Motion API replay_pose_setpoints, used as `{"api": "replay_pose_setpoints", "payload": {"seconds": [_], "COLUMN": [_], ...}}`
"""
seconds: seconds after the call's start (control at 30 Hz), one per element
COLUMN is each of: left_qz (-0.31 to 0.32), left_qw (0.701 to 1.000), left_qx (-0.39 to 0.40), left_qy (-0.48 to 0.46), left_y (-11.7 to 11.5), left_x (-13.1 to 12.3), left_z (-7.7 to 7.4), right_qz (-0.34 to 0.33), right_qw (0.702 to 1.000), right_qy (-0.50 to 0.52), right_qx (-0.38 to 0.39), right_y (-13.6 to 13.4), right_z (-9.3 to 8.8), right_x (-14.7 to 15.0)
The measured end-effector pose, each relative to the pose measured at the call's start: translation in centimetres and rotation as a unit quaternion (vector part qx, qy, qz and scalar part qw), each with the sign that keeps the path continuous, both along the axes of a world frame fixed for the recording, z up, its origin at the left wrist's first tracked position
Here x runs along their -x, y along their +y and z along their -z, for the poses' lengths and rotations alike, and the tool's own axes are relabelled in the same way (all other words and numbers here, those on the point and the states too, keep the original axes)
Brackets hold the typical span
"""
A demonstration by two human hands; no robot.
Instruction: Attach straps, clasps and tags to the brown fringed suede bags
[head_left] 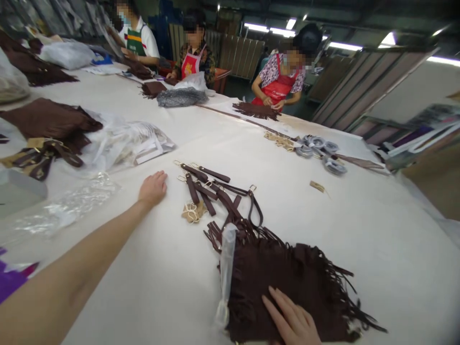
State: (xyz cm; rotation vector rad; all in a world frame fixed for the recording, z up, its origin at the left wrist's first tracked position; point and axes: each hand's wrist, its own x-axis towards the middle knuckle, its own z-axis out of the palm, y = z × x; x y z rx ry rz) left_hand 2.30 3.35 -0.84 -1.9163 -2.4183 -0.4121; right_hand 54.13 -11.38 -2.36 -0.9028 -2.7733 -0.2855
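My left hand (153, 188) rests on the white table with the arm stretched forward; it holds nothing. Just right of it lie several dark brown wrist straps (206, 187) with gold-coloured clasps, beside a small bunch of tan tags (193, 212) with white string. My right hand (293, 316) lies flat, fingers extended, on a dark brown fringed bag (276, 268) near the front of the table. Along the bag's left edge is a rolled strip of clear plastic (228, 258). A longer looped strap (255, 211) extends beyond the bag's far edge.
Brown fringed pieces (46, 120) and clear plastic bags (125, 139) cover the left side of the table. Coiled grey bundles (316, 146) and a loose tan tag (318, 187) lie to the right. Three people in aprons work along the far edge, one over a fringed piece (257, 110).
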Motion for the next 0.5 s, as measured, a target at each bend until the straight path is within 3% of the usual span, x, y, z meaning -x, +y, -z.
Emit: {"api": "replay_pose_setpoints", "payload": {"seconds": [0.1,0.2,0.27,0.33,0.4,0.5], "left_qz": [-0.001,0.000,0.011,0.043,0.128,0.406], "left_qw": [1.000,0.999,0.997,0.994,0.982,0.896], "left_qx": [0.005,0.001,-0.019,-0.062,-0.106,-0.112], "left_qy": [-0.017,-0.048,-0.068,-0.081,-0.093,-0.143], "left_y": [0.0,-0.5,-1.9,-5.0,-9.4,-16.8], "left_x": [-0.1,-0.7,-2.4,-5.8,-10.7,-18.7], "left_z": [-0.2,-1.4,-2.8,-4.3,-5.2,-4.9], "right_qz": [0.027,0.029,0.029,0.025,0.024,0.030], "right_qw": [0.996,0.988,0.984,0.981,0.979,0.977], "right_qy": [0.080,0.150,0.178,0.194,0.202,0.210], "right_qx": [0.039,0.029,0.018,0.016,0.027,0.034], "right_y": [-0.7,-1.1,-1.4,-1.8,-2.1,-2.6], "right_z": [-0.4,-0.5,-0.2,0.1,0.2,-0.3], "right_x": [-0.1,-0.2,-0.3,-0.5,-0.7,-0.6]}}
